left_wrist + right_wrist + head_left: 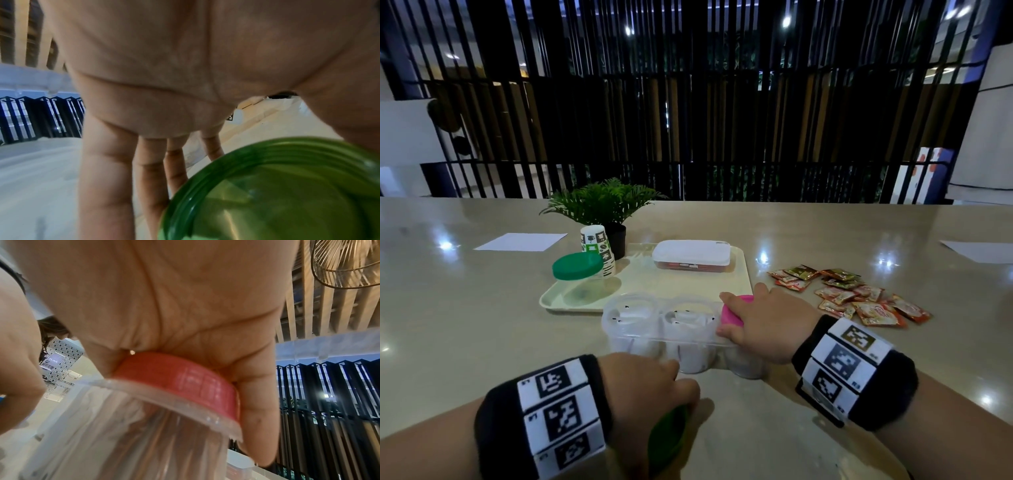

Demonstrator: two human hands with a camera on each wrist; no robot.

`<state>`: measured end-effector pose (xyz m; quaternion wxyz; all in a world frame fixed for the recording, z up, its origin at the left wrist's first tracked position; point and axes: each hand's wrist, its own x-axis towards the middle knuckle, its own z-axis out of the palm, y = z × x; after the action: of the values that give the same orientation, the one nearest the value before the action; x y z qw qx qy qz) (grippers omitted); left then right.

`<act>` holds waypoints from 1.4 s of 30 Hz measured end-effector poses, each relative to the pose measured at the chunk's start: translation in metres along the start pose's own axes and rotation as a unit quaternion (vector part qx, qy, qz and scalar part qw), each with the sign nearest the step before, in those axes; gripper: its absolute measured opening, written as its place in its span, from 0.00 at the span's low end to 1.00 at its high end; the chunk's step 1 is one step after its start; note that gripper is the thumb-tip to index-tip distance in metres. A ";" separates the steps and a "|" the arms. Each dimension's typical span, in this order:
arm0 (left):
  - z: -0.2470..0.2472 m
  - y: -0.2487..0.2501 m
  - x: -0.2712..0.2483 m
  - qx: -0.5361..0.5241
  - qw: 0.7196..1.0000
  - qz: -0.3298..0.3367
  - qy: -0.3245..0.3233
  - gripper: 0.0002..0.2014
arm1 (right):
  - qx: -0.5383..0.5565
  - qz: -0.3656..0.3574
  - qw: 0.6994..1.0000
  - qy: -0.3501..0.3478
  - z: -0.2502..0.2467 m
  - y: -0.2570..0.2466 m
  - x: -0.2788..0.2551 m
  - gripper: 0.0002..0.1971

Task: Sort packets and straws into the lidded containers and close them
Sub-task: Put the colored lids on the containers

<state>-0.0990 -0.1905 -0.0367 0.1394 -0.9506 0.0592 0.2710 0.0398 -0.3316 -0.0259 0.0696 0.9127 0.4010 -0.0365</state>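
Note:
A clear holder (654, 330) with three round jars stands in front of the tray. Its left and middle jars are uncovered, with white packets inside. My right hand (762, 323) grips a pink lid (732, 308) on top of the right jar; in the right wrist view the palm and thumb wrap the pink lid (180, 379) above the clear jar (144, 443). My left hand (654, 387) holds a green lid (667, 435) on edge just above the table, in front of the holder. The green lid (277, 194) fills the lower right of the left wrist view. Red and orange packets (852, 294) lie loose to the right.
A pale tray (688, 282) carries a white-lidded box (691, 255) and a green-lidded jar (578, 270). Stacked paper cups (595, 246) and a potted plant (602, 205) stand behind. Paper sheets (520, 241) lie far left and far right. A black slatted fence runs beyond the table.

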 end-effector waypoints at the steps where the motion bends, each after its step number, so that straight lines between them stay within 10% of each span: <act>1: 0.000 0.000 0.001 -0.007 1.000 0.002 0.004 0.42 | 0.000 0.000 1.000 0.001 0.000 0.000 0.000 0.34; 7: -0.032 -0.014 -0.016 -0.177 0.974 0.065 0.128 0.35 | -0.001 0.003 1.000 0.011 0.002 0.000 0.000 0.34; 12: -0.051 -0.048 -0.017 -0.315 0.876 0.006 0.365 0.36 | -0.001 0.007 1.000 0.011 0.004 0.001 0.000 0.35; 16: -0.049 -0.057 0.011 -0.391 0.827 -0.037 0.402 0.37 | 0.010 0.005 1.000 0.022 0.006 0.001 0.000 0.34; 25: -0.036 -0.063 0.036 -0.369 0.868 -0.036 0.330 0.27 | 0.023 0.006 1.000 0.010 0.007 0.003 0.001 0.34; 32: -0.049 -0.069 0.027 -0.179 0.958 -0.073 0.211 0.47 | 0.029 -0.004 1.000 -0.002 0.006 0.004 -0.002 0.35; 42: -0.070 -0.057 0.042 -0.130 0.984 -0.066 0.101 0.49 | 0.024 -0.018 0.999 -0.024 0.002 0.006 -0.007 0.49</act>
<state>-0.0182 -0.1586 0.0114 0.0258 -0.9850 -0.0250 0.1688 0.0396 -0.3410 -0.0261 0.0569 0.9057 0.4142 -0.0696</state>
